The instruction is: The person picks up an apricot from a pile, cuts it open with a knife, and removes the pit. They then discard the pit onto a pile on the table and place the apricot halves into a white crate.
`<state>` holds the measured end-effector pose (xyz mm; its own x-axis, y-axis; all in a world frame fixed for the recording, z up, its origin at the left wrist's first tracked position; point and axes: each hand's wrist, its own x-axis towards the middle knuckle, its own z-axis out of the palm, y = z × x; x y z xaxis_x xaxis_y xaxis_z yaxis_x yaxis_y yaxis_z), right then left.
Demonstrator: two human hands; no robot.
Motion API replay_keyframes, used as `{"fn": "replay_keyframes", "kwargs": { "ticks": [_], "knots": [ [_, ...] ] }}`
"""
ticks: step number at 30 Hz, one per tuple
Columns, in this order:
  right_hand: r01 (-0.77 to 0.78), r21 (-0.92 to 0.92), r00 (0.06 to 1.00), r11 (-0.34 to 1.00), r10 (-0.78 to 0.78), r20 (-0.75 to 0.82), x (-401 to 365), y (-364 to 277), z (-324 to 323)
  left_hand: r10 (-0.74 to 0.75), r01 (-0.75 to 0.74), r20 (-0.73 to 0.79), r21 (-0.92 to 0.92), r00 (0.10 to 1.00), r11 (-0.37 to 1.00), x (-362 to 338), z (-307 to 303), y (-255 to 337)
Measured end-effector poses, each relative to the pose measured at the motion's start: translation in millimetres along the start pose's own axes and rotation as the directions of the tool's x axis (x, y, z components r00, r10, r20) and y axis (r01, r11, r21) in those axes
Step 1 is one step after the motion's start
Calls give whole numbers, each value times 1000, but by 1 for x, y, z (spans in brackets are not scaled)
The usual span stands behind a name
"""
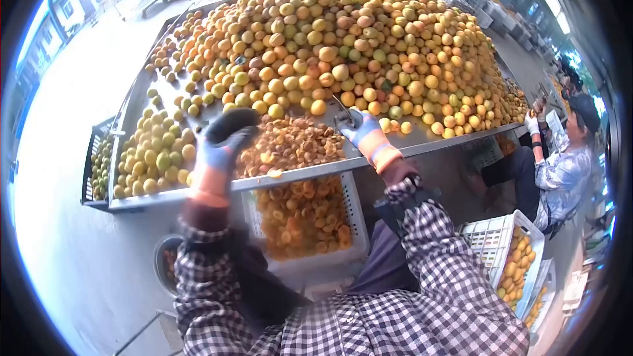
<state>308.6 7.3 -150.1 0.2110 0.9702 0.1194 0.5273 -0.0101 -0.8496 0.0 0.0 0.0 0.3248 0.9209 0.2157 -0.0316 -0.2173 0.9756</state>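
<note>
My left hand [229,133], in a blue and orange glove with dark fingers, is over the table's front part, left of a heap of brown fruit pits [295,145]. Motion smears its fingers, so I cannot make out what it holds. To the right of the pits, my gloved right hand [358,126] is closed on a thin, dark, pointed tool [341,107]. Behind both hands rises a large pile of whole apricots [316,46]. Below the table edge, a white crate [359,224] holds split orange apricot halves [303,221].
Greener apricots [155,151] lie at the table's left corner, beside a black crate [89,168] of small green fruit. A bucket [163,257] stands at lower left. At right are a white crate [484,240] of apricots and a seated co-worker [560,171].
</note>
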Motion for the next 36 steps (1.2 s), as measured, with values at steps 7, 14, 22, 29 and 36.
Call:
{"fn": "replay_keyframes", "kwargs": {
  "ticks": [7, 14, 22, 29, 36],
  "knots": [
    [-286, -453, 936, 844, 346, 55, 54, -10, -33, -184, 206, 127, -193, 975, 959, 10, 111, -102],
    [-213, -469, 967, 857, 253, 23, 51, 16, -11, -263, 265, 31, -130, 964, 955, 6, 108, -117],
    [223, -222, 974, 949, -208, 88, -25, -55, -38, -114, 122, 51, -197, 992, 973, 6, 125, -126],
    [394, 26, 914, 919, -395, 93, -53, -59, -32, -86, 119, 128, -276, 988, 954, 0, 119, -131],
    [258, 244, 961, 935, -274, 30, -58, -36, -45, -163, 208, 166, -311, 973, 927, 4, 104, -96]
  ]
}}
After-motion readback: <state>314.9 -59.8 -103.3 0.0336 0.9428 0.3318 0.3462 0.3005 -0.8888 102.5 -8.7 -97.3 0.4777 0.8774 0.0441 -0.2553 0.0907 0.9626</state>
